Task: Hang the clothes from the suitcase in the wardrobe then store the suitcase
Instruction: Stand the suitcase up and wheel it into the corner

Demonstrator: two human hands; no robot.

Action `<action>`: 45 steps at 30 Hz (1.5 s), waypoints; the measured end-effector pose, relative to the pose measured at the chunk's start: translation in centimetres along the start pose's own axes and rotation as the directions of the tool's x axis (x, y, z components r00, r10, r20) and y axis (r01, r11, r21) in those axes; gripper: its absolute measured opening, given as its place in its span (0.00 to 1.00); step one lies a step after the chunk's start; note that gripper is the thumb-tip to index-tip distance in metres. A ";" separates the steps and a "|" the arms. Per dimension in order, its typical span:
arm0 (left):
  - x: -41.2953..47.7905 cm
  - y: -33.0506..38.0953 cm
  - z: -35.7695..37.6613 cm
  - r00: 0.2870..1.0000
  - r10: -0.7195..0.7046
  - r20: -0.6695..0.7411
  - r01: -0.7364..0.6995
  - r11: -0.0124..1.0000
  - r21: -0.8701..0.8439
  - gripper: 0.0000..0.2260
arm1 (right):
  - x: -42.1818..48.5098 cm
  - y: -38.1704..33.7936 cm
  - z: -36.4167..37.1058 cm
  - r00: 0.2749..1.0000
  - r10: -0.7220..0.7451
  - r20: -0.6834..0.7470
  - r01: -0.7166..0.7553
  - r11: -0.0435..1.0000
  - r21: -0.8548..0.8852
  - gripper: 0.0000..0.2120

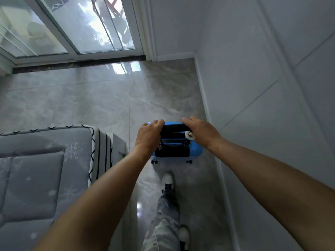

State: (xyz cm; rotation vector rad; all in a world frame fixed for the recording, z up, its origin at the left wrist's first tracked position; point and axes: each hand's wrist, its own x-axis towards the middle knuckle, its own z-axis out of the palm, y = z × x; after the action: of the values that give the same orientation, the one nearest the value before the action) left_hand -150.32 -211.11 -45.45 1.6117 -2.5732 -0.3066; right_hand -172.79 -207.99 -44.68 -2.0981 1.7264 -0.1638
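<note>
A blue suitcase (196,151) with a black top panel and black handle stands upright on its wheels on the floor, seen from above. My left hand (148,135) grips its top left edge. My right hand (202,131) grips its top right edge, next to a small white tag. The suitcase is closed and no clothes are in view. The white panelled wardrobe (272,78) runs along the right, its doors closed, close beside the suitcase.
A bed with a grey quilted mattress (36,169) fills the lower left. Glossy marble floor (108,98) stretches ahead to a glass sliding door (72,28). My legs and white shoes (167,180) are just behind the suitcase.
</note>
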 end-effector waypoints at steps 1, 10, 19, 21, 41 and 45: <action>2.3 -0.6 -0.2 1.000 0.016 0.003 -0.016 1.000 0.000 0.13 | 1.9 0.8 -0.7 1.000 0.010 -0.012 -0.010 1.000 -0.004 0.14; 17.0 -4.2 -1.3 0.999 0.045 0.023 -0.044 0.999 -0.017 0.13 | 15.2 5.9 -5.3 0.999 0.037 -0.026 -0.037 0.999 -0.001 0.21; 30.3 -6.4 -2.1 1.000 0.029 0.003 -0.028 0.998 -0.055 0.13 | 27.0 11.5 -9.0 0.997 0.016 -0.073 -0.016 1.000 -0.003 0.24; 33.4 -6.9 -2.5 0.999 0.031 0.032 -0.030 0.999 -0.042 0.13 | 29.5 12.7 -10.0 0.996 -0.006 -0.088 0.006 1.000 -0.005 0.23; 62.2 -10.1 -4.4 1.000 0.004 -0.017 -0.004 0.999 -0.034 0.15 | 54.5 24.7 -20.0 0.996 -0.030 -0.088 0.020 0.993 -0.116 0.23; 67.3 -11.1 -4.8 0.999 0.048 -0.016 -0.048 0.999 0.001 0.13 | 58.7 26.5 -21.8 0.996 -0.026 -0.087 0.013 0.988 -0.152 0.24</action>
State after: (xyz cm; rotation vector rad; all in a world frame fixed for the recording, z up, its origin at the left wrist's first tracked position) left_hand -169.27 -276.81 -45.18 1.5426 -2.5956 -0.2880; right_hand -191.35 -273.40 -45.14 -2.2482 1.8222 -0.1374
